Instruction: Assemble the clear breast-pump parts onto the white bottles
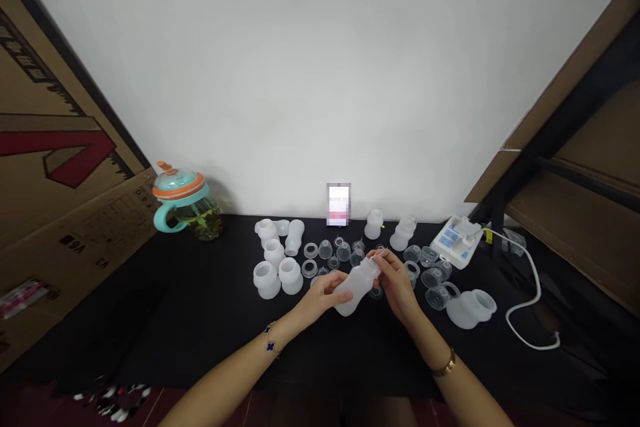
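Note:
My left hand (320, 295) is wrapped round the body of a frosted white baby bottle (356, 285), held tilted above the black table (200, 307). At the bottle's neck, my right hand (395, 280) pinches a small clear part that I cannot make out well. Around them lie several white bottles (278, 265), white rings (311, 251) and clear caps (429, 268).
A teal and orange handled cup (184, 205) stands at the back left. A white device (456, 240) with a white cable (530, 300) sits at the back right. Cardboard boxes (55, 167) flank the left side, and a dark frame (550, 133) the right. A bottle (470, 308) lies on its side.

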Demonstrator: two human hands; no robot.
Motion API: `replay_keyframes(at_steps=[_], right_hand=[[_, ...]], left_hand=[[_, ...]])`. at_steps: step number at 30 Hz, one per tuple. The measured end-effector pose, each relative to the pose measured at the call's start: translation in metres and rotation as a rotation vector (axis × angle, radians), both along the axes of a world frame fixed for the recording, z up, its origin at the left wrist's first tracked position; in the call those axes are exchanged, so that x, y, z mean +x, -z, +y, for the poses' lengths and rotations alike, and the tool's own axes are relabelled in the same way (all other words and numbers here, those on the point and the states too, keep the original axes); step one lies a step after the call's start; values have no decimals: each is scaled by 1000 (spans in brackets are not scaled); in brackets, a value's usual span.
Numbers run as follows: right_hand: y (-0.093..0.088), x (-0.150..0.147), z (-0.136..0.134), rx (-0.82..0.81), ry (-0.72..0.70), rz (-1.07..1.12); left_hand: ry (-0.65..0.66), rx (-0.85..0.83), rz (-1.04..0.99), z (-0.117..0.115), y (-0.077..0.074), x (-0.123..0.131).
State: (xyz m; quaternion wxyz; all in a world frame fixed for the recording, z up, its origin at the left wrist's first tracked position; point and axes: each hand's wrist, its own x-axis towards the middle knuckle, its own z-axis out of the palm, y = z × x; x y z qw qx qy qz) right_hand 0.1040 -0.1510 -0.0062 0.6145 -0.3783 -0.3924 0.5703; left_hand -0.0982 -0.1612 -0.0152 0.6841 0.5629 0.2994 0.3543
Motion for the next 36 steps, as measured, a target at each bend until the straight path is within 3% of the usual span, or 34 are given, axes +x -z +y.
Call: replay_keyframes(at_steps=[12, 23, 36], right_hand=[[5, 0, 2, 0, 6, -12], [-3, 0, -1, -31, -203, 8], [0, 1, 1, -43, -167, 21]], left_hand=[[6, 18, 10, 1, 1, 1], [-27, -181, -92, 2, 10, -2], [-30, -227, -97, 2, 1, -1]])
